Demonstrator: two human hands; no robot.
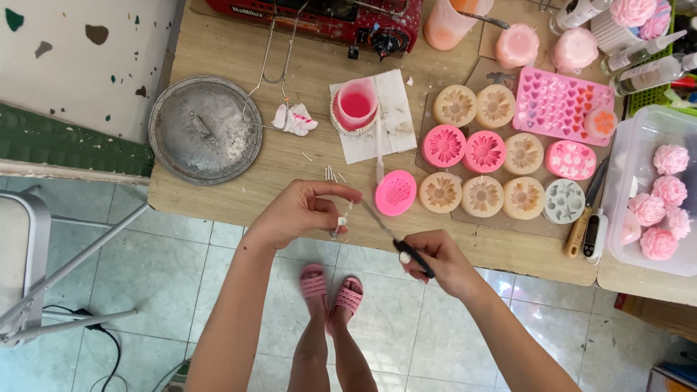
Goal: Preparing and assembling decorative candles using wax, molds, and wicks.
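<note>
Left hand (301, 212) pinched a thin white wick (343, 220), apparently, just off the table (218, 196) edge. Right hand (435, 263) gripped scissors (398, 241), blades at the wick. Pink round mould (396, 192) lay on the table just beyond the blades.
</note>
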